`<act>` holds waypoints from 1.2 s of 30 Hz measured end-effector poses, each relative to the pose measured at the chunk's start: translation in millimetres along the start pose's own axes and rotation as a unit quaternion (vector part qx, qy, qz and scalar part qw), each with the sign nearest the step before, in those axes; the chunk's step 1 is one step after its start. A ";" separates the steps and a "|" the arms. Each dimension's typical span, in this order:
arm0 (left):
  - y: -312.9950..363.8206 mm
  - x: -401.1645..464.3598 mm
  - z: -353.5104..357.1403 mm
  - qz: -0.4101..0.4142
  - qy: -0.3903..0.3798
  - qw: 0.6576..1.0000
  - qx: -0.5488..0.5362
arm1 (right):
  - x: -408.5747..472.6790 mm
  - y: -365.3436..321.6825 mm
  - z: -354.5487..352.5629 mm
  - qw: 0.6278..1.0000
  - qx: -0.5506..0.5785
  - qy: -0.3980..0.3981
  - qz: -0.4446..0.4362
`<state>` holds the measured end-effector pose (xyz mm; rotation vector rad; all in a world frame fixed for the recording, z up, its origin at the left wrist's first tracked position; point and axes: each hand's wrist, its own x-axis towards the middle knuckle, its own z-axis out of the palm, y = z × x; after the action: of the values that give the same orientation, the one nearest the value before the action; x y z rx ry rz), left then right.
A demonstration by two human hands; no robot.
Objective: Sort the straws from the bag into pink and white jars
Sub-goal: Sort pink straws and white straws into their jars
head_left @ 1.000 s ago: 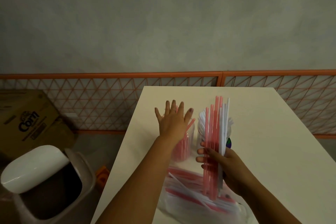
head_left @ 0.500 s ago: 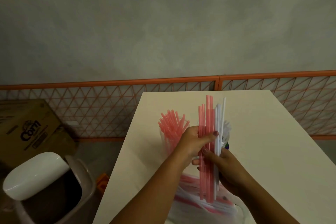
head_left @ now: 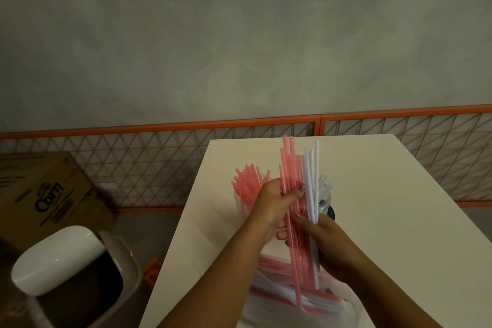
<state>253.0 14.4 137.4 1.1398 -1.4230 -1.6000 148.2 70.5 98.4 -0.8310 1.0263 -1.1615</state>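
White laminate covers the counter [head_left: 386, 221], which carries everything in play. At its near edge lies the clear plastic bag [head_left: 298, 301], with loose pink and white straws in it, so the sort looks well short of finished. Beyond the hands stand the two jars: the pink jar [head_left: 245, 202] on the left, already bristling with pink straws, and the white jar [head_left: 323, 200] on the right, mostly hidden behind the held straws, with white straws showing above it.

The step in hand appears to be splitting a mixed bunch by colour. The right hand [head_left: 327, 245] grips the lower part of the upright bunch, fingers wrapped round it, and the white straws [head_left: 311, 181] stand in that grasp. The left hand [head_left: 277, 205] has thumb and fingers closed on the pink straws [head_left: 288, 168] higher up, drawing them leftward so a gap opens at the tips.

Next, judging from this, the left hand must pull the pink ones clear without dragging a white one along, then drop them upright into the pink jar just beside it.
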 end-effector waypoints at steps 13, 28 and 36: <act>42.7 43.9 -33.5 0.098 0.155 0.974 -0.130 | -9.8 -2.9 -16.2 0.998 -0.042 -0.047 0.003; 20.9 64.4 -46.9 0.307 0.254 0.910 0.115 | 4.2 -2.9 -22.7 0.998 0.028 0.057 -0.018; 16.2 59.2 -48.8 0.333 0.301 0.891 0.062 | 19.2 -18.0 -33.9 0.990 0.070 0.071 -0.101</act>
<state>275.8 -60.4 143.5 0.9450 -1.2895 -0.6062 111.9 47.6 99.9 -0.7604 0.9791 -1.4651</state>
